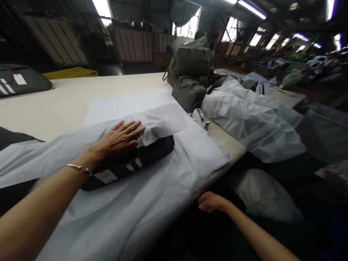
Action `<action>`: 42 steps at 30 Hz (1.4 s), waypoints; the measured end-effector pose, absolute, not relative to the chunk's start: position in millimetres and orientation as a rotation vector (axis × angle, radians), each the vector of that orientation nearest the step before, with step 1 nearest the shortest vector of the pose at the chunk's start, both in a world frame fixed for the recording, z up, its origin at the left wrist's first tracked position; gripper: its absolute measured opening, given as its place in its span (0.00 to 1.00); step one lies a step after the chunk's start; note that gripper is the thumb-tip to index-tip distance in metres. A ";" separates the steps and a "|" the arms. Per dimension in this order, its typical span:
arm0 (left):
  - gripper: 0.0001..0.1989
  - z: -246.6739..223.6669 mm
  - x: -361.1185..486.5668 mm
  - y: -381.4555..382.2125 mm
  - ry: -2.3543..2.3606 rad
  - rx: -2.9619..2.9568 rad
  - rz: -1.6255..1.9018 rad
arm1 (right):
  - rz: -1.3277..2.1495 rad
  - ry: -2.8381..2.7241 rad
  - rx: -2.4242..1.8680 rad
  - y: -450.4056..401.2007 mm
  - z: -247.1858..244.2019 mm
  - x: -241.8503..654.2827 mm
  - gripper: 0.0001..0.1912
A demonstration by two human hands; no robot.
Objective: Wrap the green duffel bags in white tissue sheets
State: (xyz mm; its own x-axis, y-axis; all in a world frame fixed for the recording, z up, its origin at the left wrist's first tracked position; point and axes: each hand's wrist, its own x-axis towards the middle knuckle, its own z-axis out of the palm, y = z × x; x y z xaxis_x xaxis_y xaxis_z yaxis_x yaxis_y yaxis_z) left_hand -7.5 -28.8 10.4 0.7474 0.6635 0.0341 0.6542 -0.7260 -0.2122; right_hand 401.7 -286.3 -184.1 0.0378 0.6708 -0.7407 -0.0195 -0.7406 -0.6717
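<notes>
Dark bag [156, 149] beneath the flat, spread left hand [121, 137], apart from the curled right hand [210, 202], its hold unclear.

Black bag [160, 148] — two white stripes [138, 162], white tag [106, 176]; sheet [170, 116] translucent white; tabletop [67, 98] cream; stacked bags [193, 59] — olive-grey.

Bright windows [101, 8] — ceiling lights [252, 10] above.

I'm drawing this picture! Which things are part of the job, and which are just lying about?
Job: dark bag; white sheet partly over it, under the left hand.

Probably just lying about: stacked bags; striped bag at far left; yellow material.
</notes>
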 end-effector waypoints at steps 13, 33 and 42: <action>0.30 -0.5 -13.9 -14.6 -1.035 -2.777 0.017 | 1.810 -0.142 -1.412 -350.6 -318.2 320.5 0.08; 0.29 6.5 -8.9 -23.4 -1.027 -2.783 -0.018 | 1.589 0.198 -1.032 -399.7 -325.0 285.0 0.27; 0.28 17.6 1.3 -73.9 -1.241 -2.704 -0.392 | 1.433 -0.204 -1.617 -442.1 -209.9 323.9 0.26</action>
